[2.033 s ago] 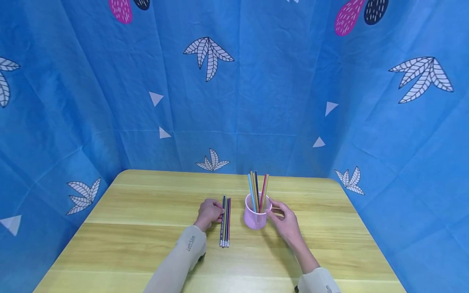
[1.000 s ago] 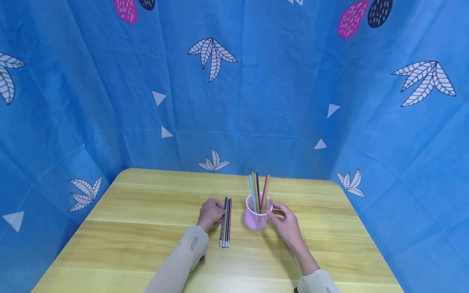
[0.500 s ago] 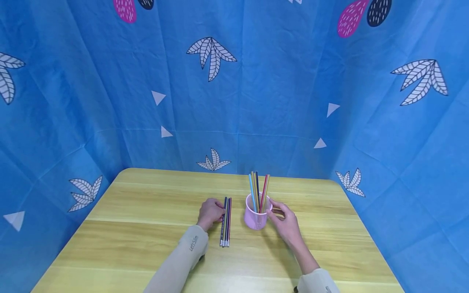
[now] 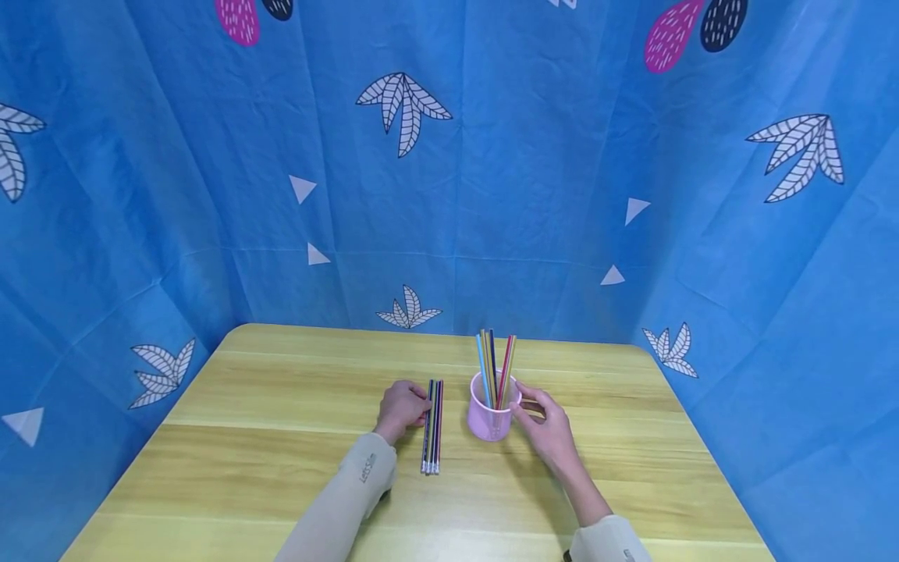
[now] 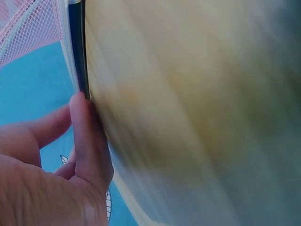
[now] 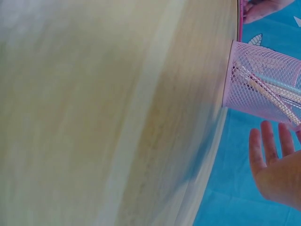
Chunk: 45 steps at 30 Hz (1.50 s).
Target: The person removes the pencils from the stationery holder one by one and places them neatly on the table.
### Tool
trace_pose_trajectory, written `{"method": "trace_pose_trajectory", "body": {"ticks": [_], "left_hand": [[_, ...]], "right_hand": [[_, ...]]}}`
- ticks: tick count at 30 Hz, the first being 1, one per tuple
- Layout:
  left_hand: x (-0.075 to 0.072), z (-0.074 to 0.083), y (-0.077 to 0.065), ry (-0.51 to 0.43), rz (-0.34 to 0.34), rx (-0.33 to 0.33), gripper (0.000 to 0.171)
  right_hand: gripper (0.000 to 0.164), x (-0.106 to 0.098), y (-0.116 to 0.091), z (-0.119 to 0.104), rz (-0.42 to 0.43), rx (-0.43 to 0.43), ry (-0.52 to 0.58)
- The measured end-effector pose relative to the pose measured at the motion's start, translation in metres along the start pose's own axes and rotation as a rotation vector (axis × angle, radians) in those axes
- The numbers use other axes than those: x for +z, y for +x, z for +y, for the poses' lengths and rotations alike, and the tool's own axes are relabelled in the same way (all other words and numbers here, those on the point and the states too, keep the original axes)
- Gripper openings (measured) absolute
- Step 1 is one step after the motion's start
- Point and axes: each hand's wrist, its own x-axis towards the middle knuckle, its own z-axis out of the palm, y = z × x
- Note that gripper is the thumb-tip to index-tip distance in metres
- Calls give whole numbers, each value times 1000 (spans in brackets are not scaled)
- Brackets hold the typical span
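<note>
Head view: right fingers at pink cup

Cup: we lost its top past the right wrist view's edge.
Held pencils: we saw them cut off atop the left wrist view.
Table: we found it blurred there.

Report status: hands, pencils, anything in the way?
Left hand touching flat pencil row. Right hand at pink cup, other pencils inside. Nothing visible between row and cup.

Even light — soft glare on tabletop, blurred in wrist views.
</note>
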Motion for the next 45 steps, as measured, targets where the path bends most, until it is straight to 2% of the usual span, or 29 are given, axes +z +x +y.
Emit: {"method": "trace_pose_trajectory", "body": {"ticks": [6,10,18,27,36,45], "left_hand": [[-5,-1,1,-97,-22,-19,20],[-9,2,1,-179,-31,-6,25],[-5,18,2,-282,-76,69,29],[2,41,-3,-330,-139,115,31],[11,54,-3,-383,-190,191,33],[22,63,-5,-394,-208,204,35]], "right_hand": [[46,1,0,0,0,0,-4],[47,1,0,-1,-1,-2,-1],[48,-1,1,-1,-2,4,-12],[45,0,2,0,-3,16,-14],[46,0,1,1,0,-7,6],[44,-1,3,3,1,-8,-3]]}}
